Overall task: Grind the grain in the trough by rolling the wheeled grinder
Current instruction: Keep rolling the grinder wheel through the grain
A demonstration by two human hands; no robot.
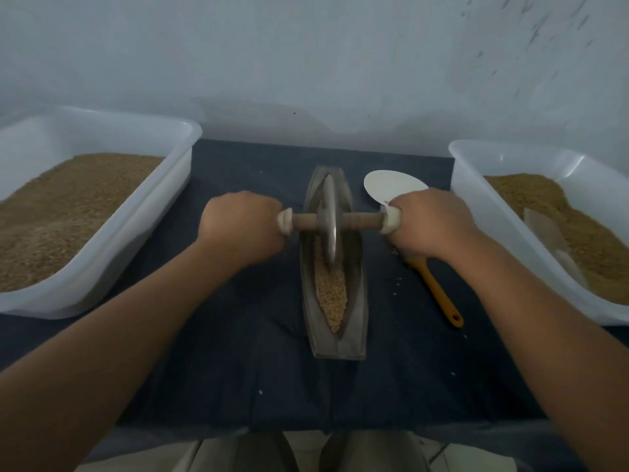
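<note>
A narrow boat-shaped grey trough (358, 301) lies lengthwise in the middle of the dark cloth. Brown grain (332, 294) fills its near half. The wheeled grinder (329, 221) stands upright in the trough, its metal disc sitting in the far half and touching the grain. A wooden axle runs through the disc with white-wrapped ends. My left hand (243, 226) grips the left end and my right hand (432, 224) grips the right end, both fists curled round the handles.
A white tub of grain (102, 253) stands at the left, another white tub (476, 206) at the right. A white scoop (391, 187) and an orange-handled tool (439, 294) lie right of the trough. A few loose grains dot the cloth (238, 352).
</note>
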